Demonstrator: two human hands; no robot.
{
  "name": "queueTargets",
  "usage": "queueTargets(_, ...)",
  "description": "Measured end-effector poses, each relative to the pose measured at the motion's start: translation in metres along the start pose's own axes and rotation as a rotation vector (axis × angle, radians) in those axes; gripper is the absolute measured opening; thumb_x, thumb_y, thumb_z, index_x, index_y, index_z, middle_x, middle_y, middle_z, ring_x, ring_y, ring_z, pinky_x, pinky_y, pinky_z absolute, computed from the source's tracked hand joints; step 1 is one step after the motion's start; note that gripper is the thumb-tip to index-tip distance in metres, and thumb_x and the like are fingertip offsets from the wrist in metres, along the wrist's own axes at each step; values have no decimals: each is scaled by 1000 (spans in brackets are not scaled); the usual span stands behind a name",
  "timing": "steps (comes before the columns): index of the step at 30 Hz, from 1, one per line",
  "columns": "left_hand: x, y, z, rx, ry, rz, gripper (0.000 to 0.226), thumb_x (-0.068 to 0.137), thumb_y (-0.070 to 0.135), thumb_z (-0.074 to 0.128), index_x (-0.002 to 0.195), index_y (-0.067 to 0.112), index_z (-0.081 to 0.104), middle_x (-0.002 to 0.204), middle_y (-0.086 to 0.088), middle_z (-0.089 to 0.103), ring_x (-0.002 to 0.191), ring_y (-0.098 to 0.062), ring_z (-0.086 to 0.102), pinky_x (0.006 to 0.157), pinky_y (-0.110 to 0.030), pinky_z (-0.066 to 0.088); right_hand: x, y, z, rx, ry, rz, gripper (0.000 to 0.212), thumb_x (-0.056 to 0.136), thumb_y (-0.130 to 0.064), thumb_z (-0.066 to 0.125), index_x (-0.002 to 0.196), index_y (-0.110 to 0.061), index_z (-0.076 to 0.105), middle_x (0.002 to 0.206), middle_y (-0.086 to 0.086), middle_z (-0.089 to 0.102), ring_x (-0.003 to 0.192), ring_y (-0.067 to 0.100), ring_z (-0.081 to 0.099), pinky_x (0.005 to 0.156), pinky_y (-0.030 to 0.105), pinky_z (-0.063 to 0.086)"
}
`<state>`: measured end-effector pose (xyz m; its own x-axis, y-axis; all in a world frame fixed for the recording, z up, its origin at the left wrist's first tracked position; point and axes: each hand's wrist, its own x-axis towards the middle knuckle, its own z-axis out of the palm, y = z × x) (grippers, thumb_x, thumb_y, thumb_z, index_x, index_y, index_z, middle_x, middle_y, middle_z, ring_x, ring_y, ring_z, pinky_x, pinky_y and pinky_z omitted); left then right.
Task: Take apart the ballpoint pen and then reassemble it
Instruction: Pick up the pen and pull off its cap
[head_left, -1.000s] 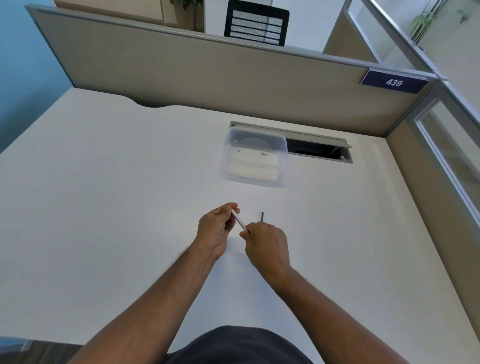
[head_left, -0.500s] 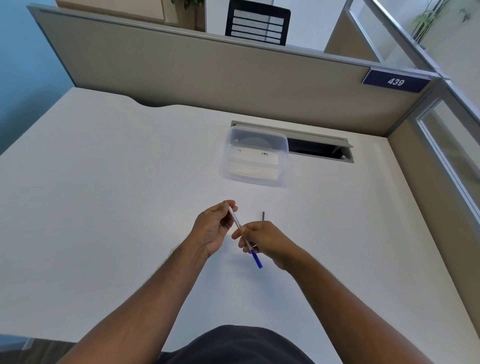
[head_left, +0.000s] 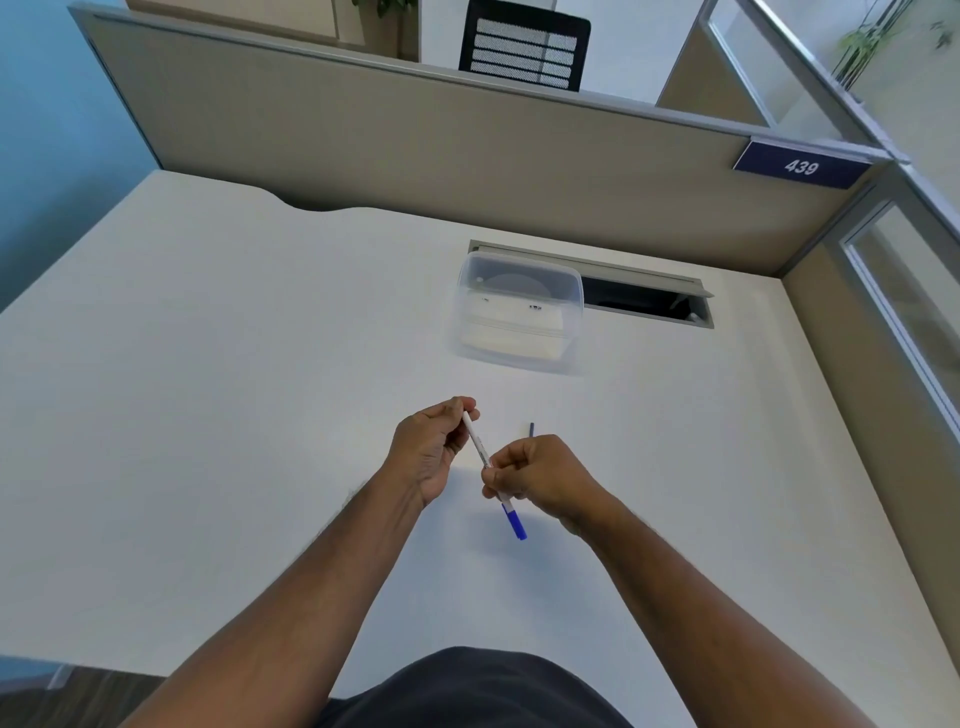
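A slim white ballpoint pen (head_left: 479, 441) with a blue end (head_left: 515, 523) hangs tilted above the white desk (head_left: 208, 415), held by both hands. My left hand (head_left: 431, 449) pinches its upper white end. My right hand (head_left: 540, 475) is closed around its lower half, so the blue end sticks out below the fingers. A small dark blue pen part (head_left: 531, 429) lies on the desk just beyond my right hand, partly hidden by it.
A clear lidded plastic box (head_left: 519, 312) stands farther back on the desk, in front of an open cable slot (head_left: 644, 301). A beige partition (head_left: 415, 140) closes the back and the right side. The near desk edge is by my lap.
My right hand turned and shifted slightly, so the pen's blue end came out below its fingers. The left hand kept its pinch on the upper end.
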<state>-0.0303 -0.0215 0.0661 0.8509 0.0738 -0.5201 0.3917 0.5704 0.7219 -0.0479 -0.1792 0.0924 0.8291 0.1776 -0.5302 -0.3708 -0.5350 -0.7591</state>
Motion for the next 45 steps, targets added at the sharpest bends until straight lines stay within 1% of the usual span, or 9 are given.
queueTargets(5,0,2,1,-15,-13,-12,21,99,7,56,88,6,74,85,-4,76,95,-18,66,88,-29,53,0,-2,6,-61,114,0,26,81,-22,84,78,-9,62,74,4,70,73,22,66,80,39,57)
queueTargets(10,4,2,-5,-78,-43,-58,19,98,12,58,91,8,76,89,-4,76,95,-17,64,93,-32,50,-1,-3,-1,65,-51,27,19,95,-23,68,92,-5,71,83,5,69,78,16,61,79,33,53)
queueTargets(14,4,4,-8,-91,-67,-86,18,97,17,61,96,8,76,93,-5,74,90,-15,63,86,-30,51,-5,1,-5,315,-208,106,31,106,-21,48,107,-3,74,86,8,73,77,17,68,78,31,58)
queueTargets(17,4,1,-12,-138,-137,-109,25,98,23,59,109,5,72,90,-5,71,85,-13,62,79,-27,53,-7,2,-3,505,-279,141,35,107,-17,43,112,3,71,86,13,72,71,20,66,69,29,57)
queueTargets(21,5,-1,-18,-161,-257,-130,38,102,25,51,129,1,63,91,-3,69,87,-16,58,86,-36,50,-8,1,-1,653,-281,188,33,106,-14,45,113,4,72,77,10,66,60,17,58,59,27,53)
queueTargets(25,3,0,-15,-150,-237,-112,25,101,19,52,109,6,71,91,-7,69,78,-18,62,83,-45,51,-9,1,1,758,-319,181,32,105,-13,46,119,5,69,69,6,58,54,13,46,53,22,44)
queueTargets(29,1,0,-6,-239,-125,-73,19,100,12,54,94,6,70,86,-7,75,85,-16,69,86,-34,52,-8,1,6,596,-197,113,32,107,-16,45,97,-3,73,67,5,57,50,12,44,50,21,40)
queueTargets(37,6,-2,4,-277,95,-33,21,100,9,55,86,5,70,77,-5,74,81,-15,68,76,-29,52,-13,5,27,-77,330,-46,18,97,-19,59,86,-15,73,69,-2,73,62,14,69,64,29,59)
queueTargets(45,22,15,-25,-281,13,-105,17,98,13,58,99,3,71,92,-10,74,87,-16,67,68,-26,58,-18,29,42,-36,276,-70,15,101,-23,58,94,-20,71,79,-5,75,72,10,71,77,27,61)
